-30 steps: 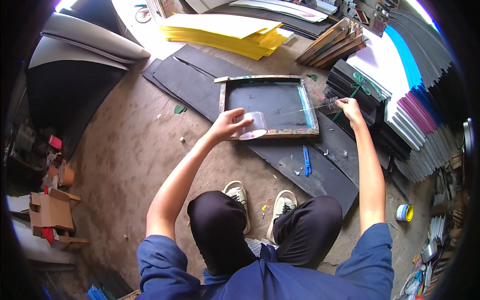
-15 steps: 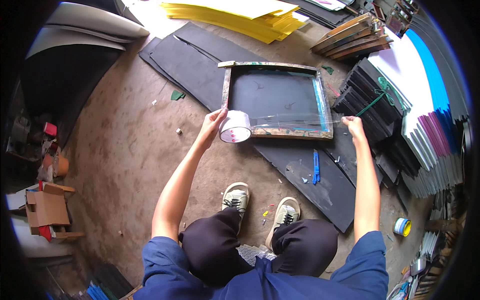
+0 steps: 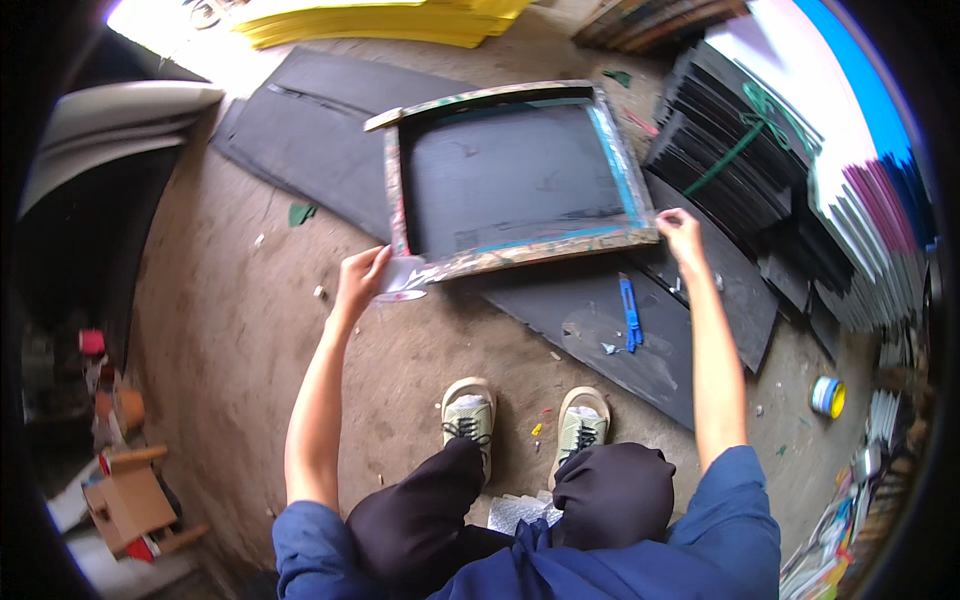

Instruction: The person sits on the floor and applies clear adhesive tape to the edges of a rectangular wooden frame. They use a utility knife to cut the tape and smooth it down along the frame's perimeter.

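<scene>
My left hand grips a wide roll of clear tape at the near left corner of a paint-stained wooden frame. Beside the near right corner, my right hand is closed in a pinch on the loose end of the tape; the clear strip itself hardly shows. Dark sheeting fills the frame, with blue along its right and near inner sides. The frame rests on dark boards laid on the floor.
A blue box cutter lies on the near board. Stacked dark sheets tied with green string stand at the right, a small tin nearer me. Yellow sheets lie at the back, a cardboard box at the left.
My left hand has moved left and nearer with the roll, to the frame's corner. The frame appears further left and slightly turned. My right hand has shifted a little left; the view has moved too.
</scene>
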`<state>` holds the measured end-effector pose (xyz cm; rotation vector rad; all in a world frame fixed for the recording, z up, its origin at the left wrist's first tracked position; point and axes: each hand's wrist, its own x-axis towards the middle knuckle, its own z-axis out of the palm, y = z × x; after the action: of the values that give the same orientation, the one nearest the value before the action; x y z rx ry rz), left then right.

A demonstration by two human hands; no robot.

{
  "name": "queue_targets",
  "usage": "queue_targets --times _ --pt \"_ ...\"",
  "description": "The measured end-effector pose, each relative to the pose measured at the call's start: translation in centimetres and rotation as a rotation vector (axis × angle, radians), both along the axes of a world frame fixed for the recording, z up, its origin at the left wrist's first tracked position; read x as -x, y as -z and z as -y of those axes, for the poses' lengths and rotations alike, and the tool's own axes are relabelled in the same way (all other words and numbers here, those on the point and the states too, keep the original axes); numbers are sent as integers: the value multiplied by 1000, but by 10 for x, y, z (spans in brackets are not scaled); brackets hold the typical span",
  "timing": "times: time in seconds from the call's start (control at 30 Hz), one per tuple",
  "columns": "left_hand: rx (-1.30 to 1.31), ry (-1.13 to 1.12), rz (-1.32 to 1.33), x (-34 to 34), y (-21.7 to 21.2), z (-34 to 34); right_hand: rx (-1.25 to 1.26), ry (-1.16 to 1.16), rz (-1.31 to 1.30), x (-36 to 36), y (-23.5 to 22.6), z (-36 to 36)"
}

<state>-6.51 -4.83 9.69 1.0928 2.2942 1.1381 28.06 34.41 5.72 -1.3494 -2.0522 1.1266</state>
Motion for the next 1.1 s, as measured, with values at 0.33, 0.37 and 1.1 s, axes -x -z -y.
queue_targets --times 0.33,0.37,1.1 --pt "0 -26 143 -6 13 -35 -56 249 146 -2 50 16" --pt "-5 -33 161 -7 12 -37 -50 251 162 -1 49 15" --pt "-69 2 168 -2 4 -48 -81 290 474 27 31 17"
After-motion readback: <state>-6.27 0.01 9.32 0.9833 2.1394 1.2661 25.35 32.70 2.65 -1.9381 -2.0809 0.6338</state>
